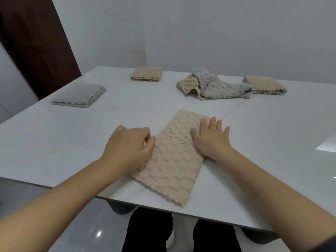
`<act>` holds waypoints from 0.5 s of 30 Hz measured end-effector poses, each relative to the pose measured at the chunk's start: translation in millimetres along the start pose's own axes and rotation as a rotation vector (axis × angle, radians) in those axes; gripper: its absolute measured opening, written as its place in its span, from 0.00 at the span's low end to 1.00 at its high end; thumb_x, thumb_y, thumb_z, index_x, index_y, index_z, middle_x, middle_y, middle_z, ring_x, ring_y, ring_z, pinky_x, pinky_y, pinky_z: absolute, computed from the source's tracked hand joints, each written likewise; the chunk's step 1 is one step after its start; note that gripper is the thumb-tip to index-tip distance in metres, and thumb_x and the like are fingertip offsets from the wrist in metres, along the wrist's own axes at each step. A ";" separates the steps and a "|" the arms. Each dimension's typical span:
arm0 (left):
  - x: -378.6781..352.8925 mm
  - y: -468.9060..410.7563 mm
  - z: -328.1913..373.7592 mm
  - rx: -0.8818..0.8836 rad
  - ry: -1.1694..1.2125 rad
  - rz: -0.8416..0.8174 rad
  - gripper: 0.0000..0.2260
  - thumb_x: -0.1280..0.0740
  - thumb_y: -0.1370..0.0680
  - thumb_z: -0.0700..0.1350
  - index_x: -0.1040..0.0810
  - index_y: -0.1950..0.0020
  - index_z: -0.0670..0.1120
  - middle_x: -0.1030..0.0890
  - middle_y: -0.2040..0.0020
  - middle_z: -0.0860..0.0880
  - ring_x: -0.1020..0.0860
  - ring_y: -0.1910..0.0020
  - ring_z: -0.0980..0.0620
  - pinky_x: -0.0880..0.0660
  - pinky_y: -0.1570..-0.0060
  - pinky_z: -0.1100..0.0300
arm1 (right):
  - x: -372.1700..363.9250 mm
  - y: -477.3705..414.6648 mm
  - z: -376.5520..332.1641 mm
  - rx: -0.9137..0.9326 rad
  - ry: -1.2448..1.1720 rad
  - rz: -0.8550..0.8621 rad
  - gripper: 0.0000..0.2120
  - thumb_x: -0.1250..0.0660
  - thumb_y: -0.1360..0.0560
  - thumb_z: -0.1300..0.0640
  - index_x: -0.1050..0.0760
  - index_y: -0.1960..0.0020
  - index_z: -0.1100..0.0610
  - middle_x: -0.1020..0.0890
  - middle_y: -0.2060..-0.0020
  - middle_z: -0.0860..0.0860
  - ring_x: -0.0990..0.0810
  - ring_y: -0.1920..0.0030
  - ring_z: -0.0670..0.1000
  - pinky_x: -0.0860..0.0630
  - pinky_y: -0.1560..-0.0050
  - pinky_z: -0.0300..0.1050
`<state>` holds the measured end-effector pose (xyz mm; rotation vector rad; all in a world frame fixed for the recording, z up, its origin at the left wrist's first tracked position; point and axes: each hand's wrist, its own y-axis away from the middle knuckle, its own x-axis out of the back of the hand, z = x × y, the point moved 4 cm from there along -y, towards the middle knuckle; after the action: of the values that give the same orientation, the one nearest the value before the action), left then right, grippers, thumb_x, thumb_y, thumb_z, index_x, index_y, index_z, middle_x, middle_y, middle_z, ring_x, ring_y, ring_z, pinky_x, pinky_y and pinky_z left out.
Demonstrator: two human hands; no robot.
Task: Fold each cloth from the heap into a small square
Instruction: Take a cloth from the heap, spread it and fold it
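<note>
right hand [211, 140] flat, left hand [130, 145] curled on a long beige textured cloth strip [174, 160]

the right hand lies palm down, fingers straight and slightly spread, pressing the strip's right long edge at about 2 o'clock from the strip's middle. the left hand sits at the left long edge, around 9 o'clock. its fingers are curled and its thumb touches the fabric, but motion blur smears the fingertips, so whether it pinches the edge or only rests there cannot be told. its palm hides part of that edge.

the strip lies slanted on the white stone-look table top [63, 142], far end pointing to 1 o'clock, scalloped near end just inside the near rim at 5 o'clock.

taken from the strip, the loose heap of beige and grey-blue cloths [212, 86] lies at 1 o'clock, well apart; whether more than two cloths are in it cannot be told. at 2 o'clock a folded beige cloth [266, 85] sits just beside the heap's right tip, contact unclear. a folded beige square [146, 73] lies at 11 o'clock, a folded grey square [80, 95] at 10 o'clock; their layers are too small to count.

under the table, legs in black trousers [145, 233] are cut off by the bottom edge, and a ribbed grey table leg [123, 209] is mostly hidden. a dark brown door panel [36, 42] is cropped at 10 o'clock.
</note>
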<state>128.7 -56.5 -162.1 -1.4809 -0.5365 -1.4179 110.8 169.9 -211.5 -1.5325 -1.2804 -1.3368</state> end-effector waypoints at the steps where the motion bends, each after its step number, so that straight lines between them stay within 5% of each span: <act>1: -5.6 -8.8 2.9 -0.044 0.011 -0.021 0.18 0.51 0.21 0.56 0.24 0.51 0.51 0.21 0.54 0.55 0.23 0.54 0.52 0.34 0.44 0.57 | -0.8 -3.8 -1.6 0.024 0.009 -0.010 0.32 0.59 0.18 0.40 0.56 0.20 0.57 0.57 0.22 0.61 0.61 0.22 0.61 0.63 0.25 0.62; 2: -15.7 -18.6 5.4 -0.084 0.020 -0.080 0.21 0.52 0.21 0.57 0.25 0.39 0.51 0.23 0.40 0.54 0.26 0.40 0.53 0.38 0.35 0.54 | -1.3 -8.2 -3.3 0.053 0.015 -0.016 0.32 0.59 0.18 0.40 0.57 0.20 0.56 0.58 0.22 0.61 0.61 0.23 0.61 0.63 0.25 0.61; 4: -38.6 -39.2 10.2 -0.122 0.041 -0.232 0.25 0.53 0.18 0.56 0.41 0.23 0.49 0.43 0.22 0.52 0.46 0.23 0.54 0.52 0.25 0.49 | -0.6 -19.9 -5.8 0.112 0.024 -0.026 0.32 0.58 0.18 0.40 0.57 0.20 0.55 0.58 0.22 0.60 0.61 0.22 0.60 0.63 0.25 0.60; 7: -64.2 -72.2 13.7 -0.092 0.068 -0.363 0.26 0.54 0.17 0.51 0.56 0.20 0.47 0.59 0.20 0.52 0.61 0.23 0.56 0.61 0.24 0.47 | 2.7 -43.6 -10.1 0.194 0.040 -0.046 0.31 0.58 0.18 0.40 0.58 0.20 0.54 0.58 0.22 0.58 0.61 0.22 0.58 0.64 0.25 0.60; 15: -95.9 -142.1 -12.5 0.109 -0.014 -0.455 0.26 0.57 0.17 0.50 0.59 0.21 0.45 0.59 0.20 0.50 0.60 0.22 0.54 0.62 0.26 0.40 | 8.5 -109.9 -30.7 0.324 0.070 -0.073 0.30 0.58 0.18 0.41 0.57 0.20 0.53 0.57 0.21 0.55 0.61 0.22 0.55 0.64 0.25 0.62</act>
<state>-18.1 22.1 -205.0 -1.3328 -0.9904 -1.6934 -3.6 169.7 -206.5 -1.2157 -1.4400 -1.1503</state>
